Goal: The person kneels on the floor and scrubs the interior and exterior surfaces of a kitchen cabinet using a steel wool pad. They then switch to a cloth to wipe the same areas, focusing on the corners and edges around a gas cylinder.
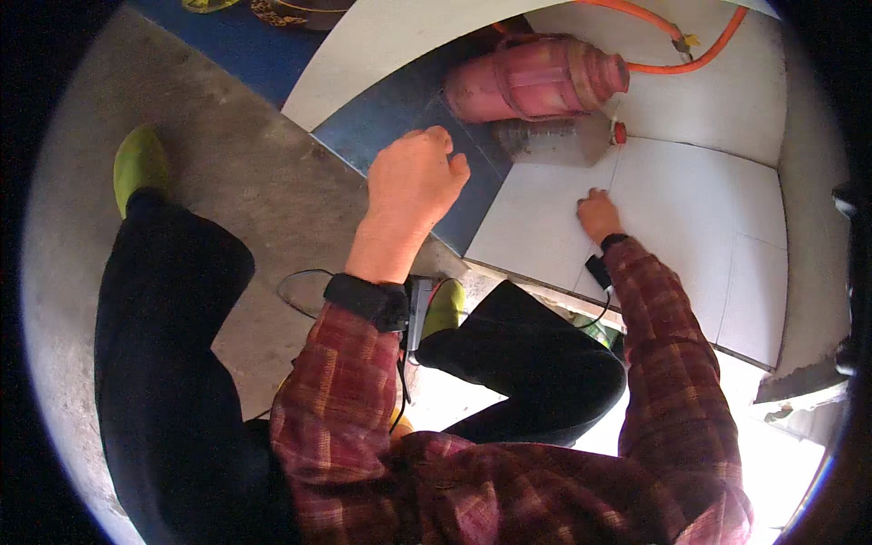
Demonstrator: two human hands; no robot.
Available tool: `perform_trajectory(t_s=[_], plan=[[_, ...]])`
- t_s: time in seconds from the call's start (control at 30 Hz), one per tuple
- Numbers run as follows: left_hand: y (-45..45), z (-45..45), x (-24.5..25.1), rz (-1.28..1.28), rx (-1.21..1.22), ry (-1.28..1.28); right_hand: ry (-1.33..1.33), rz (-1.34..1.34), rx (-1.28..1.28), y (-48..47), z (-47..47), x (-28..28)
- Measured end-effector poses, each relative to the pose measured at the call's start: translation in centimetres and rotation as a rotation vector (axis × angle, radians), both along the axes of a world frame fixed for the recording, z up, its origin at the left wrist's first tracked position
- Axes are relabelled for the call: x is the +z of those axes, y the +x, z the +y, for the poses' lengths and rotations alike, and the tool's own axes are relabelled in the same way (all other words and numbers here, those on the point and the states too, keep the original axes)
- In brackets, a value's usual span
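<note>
My left hand (416, 180) is raised near the middle of the view, its fingers curled and the palm side hidden; nothing shows held in it. A black band circles that wrist, with a grey and black device (417, 320) beside it. My right hand (599, 214) rests on or just above white tiles (688, 204), fingers bent, the fingertips hard to make out. Beyond it a clear plastic bottle (558, 142) with a red cap lies on its side, next to a worn pink vacuum flask (531, 80). A small black device (599, 272) with a cable is by the right forearm.
An orange hose (681, 67) loops behind the flask. A pale curved panel (381, 51) crosses the top over dark blue tiles (409, 116). Black-trousered legs and green shoes (141, 167) are over the concrete floor (225, 157), where a thin cable (300, 274) curves.
</note>
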State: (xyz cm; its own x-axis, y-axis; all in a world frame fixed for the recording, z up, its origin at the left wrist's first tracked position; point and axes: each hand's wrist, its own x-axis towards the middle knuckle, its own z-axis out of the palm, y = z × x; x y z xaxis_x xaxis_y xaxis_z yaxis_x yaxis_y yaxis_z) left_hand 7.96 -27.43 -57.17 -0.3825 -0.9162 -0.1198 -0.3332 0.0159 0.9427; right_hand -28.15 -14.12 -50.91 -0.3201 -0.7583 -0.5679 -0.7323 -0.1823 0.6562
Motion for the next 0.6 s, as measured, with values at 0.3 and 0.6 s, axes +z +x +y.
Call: perform_trajectory(t_s=[0.3, 0.6], plan=[[-0.7, 0.4, -0.3, -0.011, -0.019, -0.022, 0.071, -0.129, 0.021, -0.6, 2.7, -1.0], [-0.6, 0.3, -3.1, -0.138, -0.039, 0.022, -0.238, 0.068, 0.145, -9.6, -5.7, 1.0]])
